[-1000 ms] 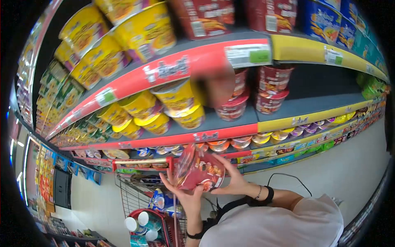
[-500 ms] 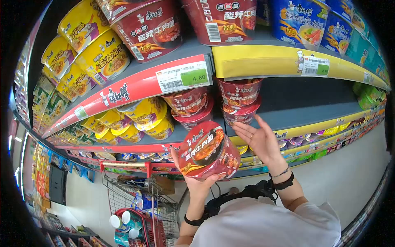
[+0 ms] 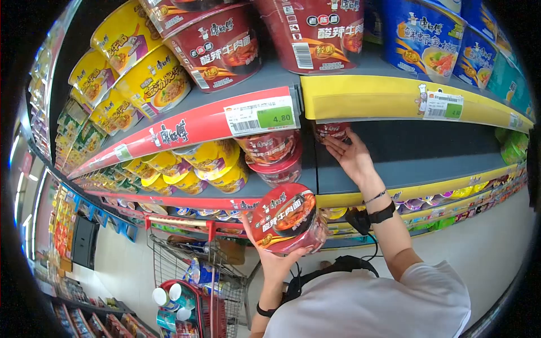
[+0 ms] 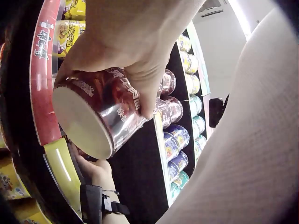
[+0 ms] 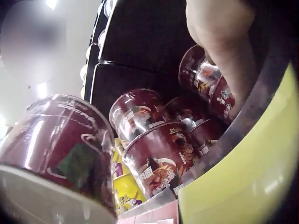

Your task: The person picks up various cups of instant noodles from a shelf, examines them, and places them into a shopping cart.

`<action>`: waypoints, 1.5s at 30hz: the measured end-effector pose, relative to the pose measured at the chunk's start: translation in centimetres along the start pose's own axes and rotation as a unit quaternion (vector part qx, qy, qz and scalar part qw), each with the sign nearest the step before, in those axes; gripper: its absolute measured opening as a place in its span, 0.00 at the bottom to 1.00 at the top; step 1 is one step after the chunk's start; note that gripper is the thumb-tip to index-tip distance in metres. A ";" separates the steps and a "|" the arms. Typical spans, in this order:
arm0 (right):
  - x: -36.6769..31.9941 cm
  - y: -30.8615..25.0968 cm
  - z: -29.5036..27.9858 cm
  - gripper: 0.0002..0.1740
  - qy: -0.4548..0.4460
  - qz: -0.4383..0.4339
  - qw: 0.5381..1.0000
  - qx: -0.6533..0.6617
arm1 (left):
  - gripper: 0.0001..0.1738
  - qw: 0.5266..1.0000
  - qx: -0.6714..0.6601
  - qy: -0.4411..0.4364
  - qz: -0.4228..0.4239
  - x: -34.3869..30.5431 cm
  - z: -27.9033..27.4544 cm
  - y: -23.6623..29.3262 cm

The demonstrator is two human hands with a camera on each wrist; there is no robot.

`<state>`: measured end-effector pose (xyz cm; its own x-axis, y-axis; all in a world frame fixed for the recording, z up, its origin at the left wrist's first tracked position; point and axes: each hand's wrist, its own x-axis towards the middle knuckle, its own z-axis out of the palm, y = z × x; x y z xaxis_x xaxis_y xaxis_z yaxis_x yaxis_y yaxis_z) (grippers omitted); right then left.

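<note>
In the head view my left hand (image 3: pixel 277 262) holds a red instant-noodle bowl (image 3: pixel 284 219), tilted so its printed lid faces up. The left wrist view shows my thumb and fingers around its side and its pale base (image 4: pixel 79 121). My right hand (image 3: pixel 356 160) reaches into the lower shelf with fairly straight fingers against the front of a red noodle bowl (image 3: pixel 331 130). In the right wrist view that hand (image 5: pixel 224 42) partly covers two stacked red bowls (image 5: pixel 198 70). More red bowls (image 3: pixel 276 169) stand stacked just left of it.
A yellow shelf edge (image 3: pixel 389 98) and a red one (image 3: pixel 191 127) run above my hands. Larger red tubs (image 3: pixel 217 48), yellow tubs (image 3: pixel 152 81) and blue tubs (image 3: pixel 425 39) line the upper shelf. A shopping cart (image 3: pixel 231 281) with a red basket (image 3: pixel 211 312) stands lower left.
My right hand has left the held bowl and moved up into the shelf, onto the right-hand stack. That stack now looks farther back. My left hand keeps the bowl, now lid up.
</note>
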<state>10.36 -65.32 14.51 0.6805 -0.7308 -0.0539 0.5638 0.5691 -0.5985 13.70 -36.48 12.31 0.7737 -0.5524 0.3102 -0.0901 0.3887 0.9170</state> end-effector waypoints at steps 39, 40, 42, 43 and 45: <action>-6.7 -1.9 -6.0 0.56 -0.019 -0.298 0.647 -0.702 | 0.41 0.974 0.167 -0.149 0.025 7.1 7.1 -4.7; -6.7 -1.9 -6.0 0.56 -0.018 -0.297 0.648 -0.702 | 0.41 0.974 0.168 -0.150 0.023 7.0 7.2 -4.8; -6.8 -2.2 -5.6 0.58 -0.010 -0.332 0.595 -0.732 | 0.43 0.968 0.205 -0.102 0.098 7.1 8.0 -4.9; -7.1 -2.3 -5.2 0.58 -0.010 -0.332 0.594 -0.732 | 0.44 0.970 0.201 -0.092 0.097 7.2 8.2 -4.7; -7.7 -2.4 -4.2 0.59 0.005 -0.226 0.660 -0.717 | 0.45 0.969 0.203 -0.114 0.085 7.6 8.1 -5.0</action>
<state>1.77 -62.64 13.03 0.5876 -0.7104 0.3873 -0.3185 -0.6431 -0.6964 14.91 -48.62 12.09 0.5711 -0.6723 0.4711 -0.4798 0.1922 0.8561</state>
